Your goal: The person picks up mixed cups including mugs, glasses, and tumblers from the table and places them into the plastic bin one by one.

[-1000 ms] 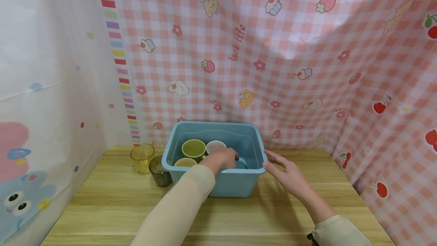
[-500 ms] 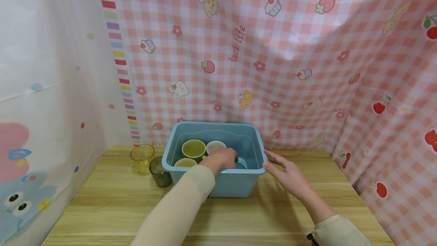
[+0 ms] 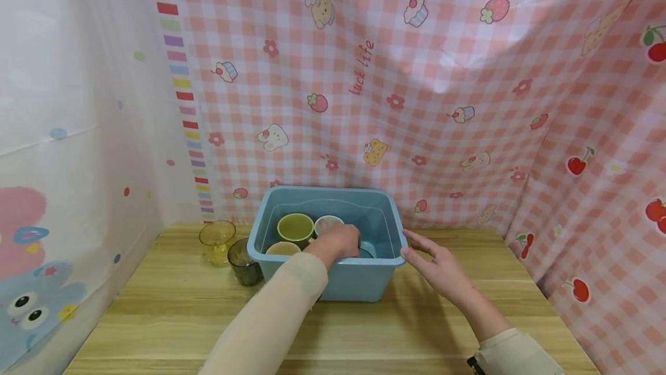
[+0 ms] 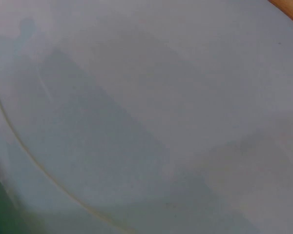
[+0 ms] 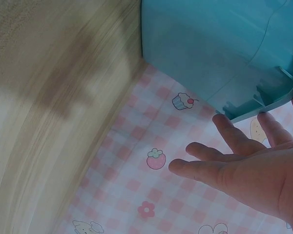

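Observation:
A light blue plastic bin [image 3: 359, 280] stands on the wooden table against the back cloth. My left hand [image 3: 340, 240] reaches down over its front rim, bent at the wrist, with the fingertips hidden inside; I cannot tell what they hold. Just right of that hand a curved bluish rim [image 3: 367, 252] shows low in the bin. Beside the hand are a green cup [image 3: 295, 227], a white cup [image 3: 326, 222] and a pale yellow cup [image 3: 282, 248]. My right hand [image 3: 439, 266] has its fingers spread, with fingertips at the bin's right rim. In the left wrist view a pale surface fills most of the picture.
Left of the bin stand an amber glass [image 3: 217, 242] and a dark grey glass [image 3: 244, 262], the grey one close to the bin's wall. A pink checked cloth [image 3: 291, 132] hangs right behind the bin, and a white printed cloth [image 3: 104, 149] hangs at the left.
Almost nothing differs. The left hand shifts very slightly inside the bin, and the right hand stays at the rim.

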Motion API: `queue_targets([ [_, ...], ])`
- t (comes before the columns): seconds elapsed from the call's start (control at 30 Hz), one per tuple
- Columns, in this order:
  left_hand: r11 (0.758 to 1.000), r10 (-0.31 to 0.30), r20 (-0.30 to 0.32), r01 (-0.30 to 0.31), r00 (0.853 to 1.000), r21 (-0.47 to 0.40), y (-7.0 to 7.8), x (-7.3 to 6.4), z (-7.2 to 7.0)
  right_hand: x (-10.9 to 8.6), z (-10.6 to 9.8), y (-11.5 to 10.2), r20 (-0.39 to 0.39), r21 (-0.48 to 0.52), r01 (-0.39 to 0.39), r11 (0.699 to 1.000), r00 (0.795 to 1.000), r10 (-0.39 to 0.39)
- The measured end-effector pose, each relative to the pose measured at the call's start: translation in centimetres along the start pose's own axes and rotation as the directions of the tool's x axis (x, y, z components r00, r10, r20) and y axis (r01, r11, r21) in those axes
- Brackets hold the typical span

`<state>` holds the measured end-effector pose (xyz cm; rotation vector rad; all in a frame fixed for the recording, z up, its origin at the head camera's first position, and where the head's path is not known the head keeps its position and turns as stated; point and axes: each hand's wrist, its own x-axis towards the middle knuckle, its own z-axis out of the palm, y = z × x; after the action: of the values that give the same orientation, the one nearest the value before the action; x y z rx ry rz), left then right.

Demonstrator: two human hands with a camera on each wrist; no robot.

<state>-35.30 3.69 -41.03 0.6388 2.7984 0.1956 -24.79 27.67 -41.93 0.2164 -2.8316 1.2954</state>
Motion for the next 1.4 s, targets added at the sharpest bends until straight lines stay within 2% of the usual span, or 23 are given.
queue_targets([
  [0.17,1.000,-0.020,0.008,0.020,1.000,0.022,-0.7,2.0,1.2,0.1,0.0,0.1,0.001,-0.003,0.000,1.000,1.000,0.000],
  [0.33,0.999,-0.037,-0.011,0.037,0.999,0.030,-0.7,1.9,1.1,0.2,0.1,0.1,-0.005,0.003,0.004,1.000,1.000,-0.004],
  [0.43,0.997,-0.055,-0.030,0.057,0.998,0.050,-0.3,1.1,0.6,0.2,0.1,0.1,-0.004,0.002,0.004,1.000,1.000,-0.004],
  [0.5,0.995,-0.062,-0.044,0.065,0.997,0.073,-0.2,1.0,0.5,0.2,0.1,0.0,-0.004,-0.001,0.005,1.000,1.000,-0.005],
  [0.67,0.994,-0.063,-0.063,0.068,0.996,0.089,0.2,-0.6,-0.8,0.1,0.1,0.1,0.000,0.011,0.001,1.000,1.000,-0.001],
  [0.77,0.997,-0.060,-0.062,0.063,0.996,0.049,0.4,-2.0,-1.9,0.0,0.0,0.1,0.003,0.019,-0.002,1.000,1.000,0.002],
  [0.93,0.999,-0.032,-0.070,0.032,0.997,0.003,0.2,-3.0,-2.7,-0.1,-0.1,0.2,0.002,0.021,-0.009,1.000,1.000,0.009],
  [1.2,1.000,0.015,-0.105,-0.017,0.994,-0.020,-0.6,-4.0,-3.5,-0.1,-0.1,0.3,0.005,0.034,-0.012,0.999,1.000,0.012],
  [1.3,0.998,0.043,-0.134,-0.050,0.990,-0.047,-1.3,-5.1,-3.9,-0.1,0.0,0.3,0.004,0.040,-0.010,0.999,1.000,0.010],
  [1.4,0.993,0.058,-0.185,-0.077,0.981,-0.094,-2.3,-6.8,-4.5,0.0,0.1,0.3,0.007,0.053,-0.009,0.999,1.000,0.009],
])
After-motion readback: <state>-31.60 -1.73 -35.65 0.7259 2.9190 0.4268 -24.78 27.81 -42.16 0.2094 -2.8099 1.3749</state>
